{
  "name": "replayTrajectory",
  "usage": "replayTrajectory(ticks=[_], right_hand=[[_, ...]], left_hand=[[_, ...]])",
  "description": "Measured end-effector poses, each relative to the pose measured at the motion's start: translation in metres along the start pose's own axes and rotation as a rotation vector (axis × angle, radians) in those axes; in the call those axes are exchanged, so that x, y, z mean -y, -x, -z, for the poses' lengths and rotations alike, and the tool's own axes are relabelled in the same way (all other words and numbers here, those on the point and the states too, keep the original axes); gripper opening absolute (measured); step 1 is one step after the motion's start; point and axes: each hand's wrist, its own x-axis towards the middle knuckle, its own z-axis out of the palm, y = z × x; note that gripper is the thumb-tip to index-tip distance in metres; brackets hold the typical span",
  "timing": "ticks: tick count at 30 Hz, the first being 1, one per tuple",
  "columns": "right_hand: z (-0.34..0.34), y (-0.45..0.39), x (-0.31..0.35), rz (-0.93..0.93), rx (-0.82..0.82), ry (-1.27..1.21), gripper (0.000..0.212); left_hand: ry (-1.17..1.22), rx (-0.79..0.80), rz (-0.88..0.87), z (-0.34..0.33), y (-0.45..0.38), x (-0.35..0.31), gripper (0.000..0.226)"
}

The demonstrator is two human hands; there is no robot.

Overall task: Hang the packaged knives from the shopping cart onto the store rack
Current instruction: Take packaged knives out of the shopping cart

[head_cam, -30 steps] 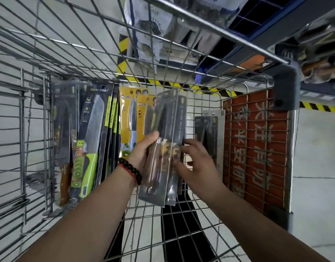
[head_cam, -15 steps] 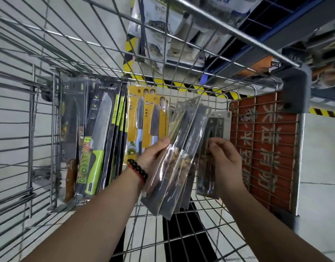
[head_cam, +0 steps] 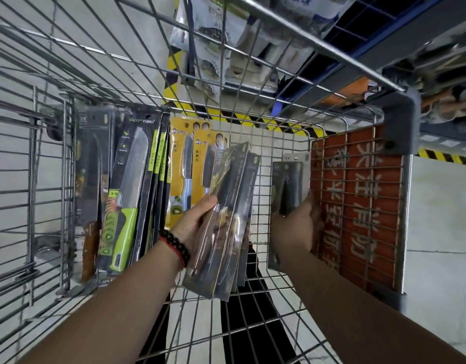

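Note:
My left hand (head_cam: 193, 224), with a bead bracelet at the wrist, grips a fanned bundle of clear-packaged dark knives (head_cam: 226, 219) inside the wire shopping cart (head_cam: 279, 143). My right hand (head_cam: 296, 227) holds a grey-carded serrated knife pack (head_cam: 288, 187) upright against the cart's right side. More packs stand along the far wall: yellow-carded knives (head_cam: 184, 164), green-handled knives in black packs (head_cam: 132, 187), and a brown-handled knife pack (head_cam: 88, 185) at the left.
A red panel with white characters (head_cam: 358, 206) covers the cart's right end. Beyond the cart lie a pale floor with yellow-black hazard tape (head_cam: 252, 119) and store shelving (head_cam: 371, 35) with packaged goods at upper right.
My right hand has drawn the serrated knife pack away to the right, apart from the bundle. My left hand has tilted and fanned the bundle. The view has shifted slightly.

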Motion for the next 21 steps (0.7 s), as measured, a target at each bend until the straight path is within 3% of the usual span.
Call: replayTrajectory(ticks=[2, 4, 10, 12, 16, 21], right_hand=[[0.001, -0.002, 0.006, 0.020, 0.004, -0.012, 0.077], [0.003, 0.002, 0.011, 0.114, 0.043, 0.036, 0.059], [0.001, 0.011, -0.002, 0.384, 0.287, 0.190, 0.062], [-0.006, 0.012, -0.007, 0.312, 0.379, 0.164, 0.077], [-0.020, 0.011, -0.004, 0.194, 0.319, 0.107, 0.107], [-0.027, 0.013, 0.002, 0.074, 0.319, -0.077, 0.085]], left_hand=[[-0.048, -0.009, 0.011, 0.005, 0.000, 0.002, 0.123], [0.010, -0.039, 0.005, 0.009, 0.001, 0.004, 0.135], [0.081, -0.053, 0.026, 0.016, 0.000, 0.004, 0.137], [0.067, -0.058, 0.036, 0.020, 0.000, 0.002, 0.137], [0.073, -0.054, 0.009, 0.029, 0.001, 0.002, 0.129], [0.121, 0.006, 0.007, 0.041, 0.002, -0.001, 0.109]])
